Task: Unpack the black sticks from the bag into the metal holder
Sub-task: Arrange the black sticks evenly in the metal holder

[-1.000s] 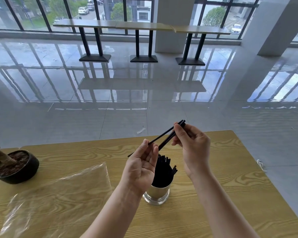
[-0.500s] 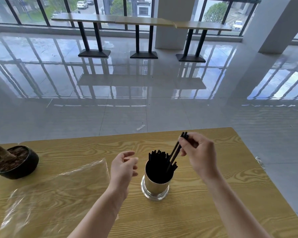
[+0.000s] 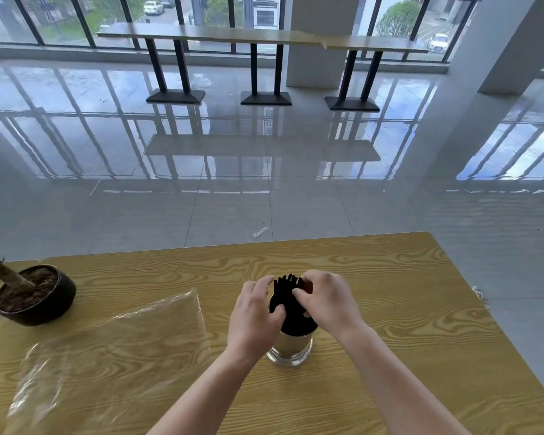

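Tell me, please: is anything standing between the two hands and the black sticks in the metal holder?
Nothing visible does. The left hand and right hand already close around the black sticks standing in the metal holder. The plastic bag lies apart, to the left.

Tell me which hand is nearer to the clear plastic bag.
Left. The left hand is on the bag's side of the metal holder, just right of the clear plastic bag; the right hand is beyond the holder, farther away.
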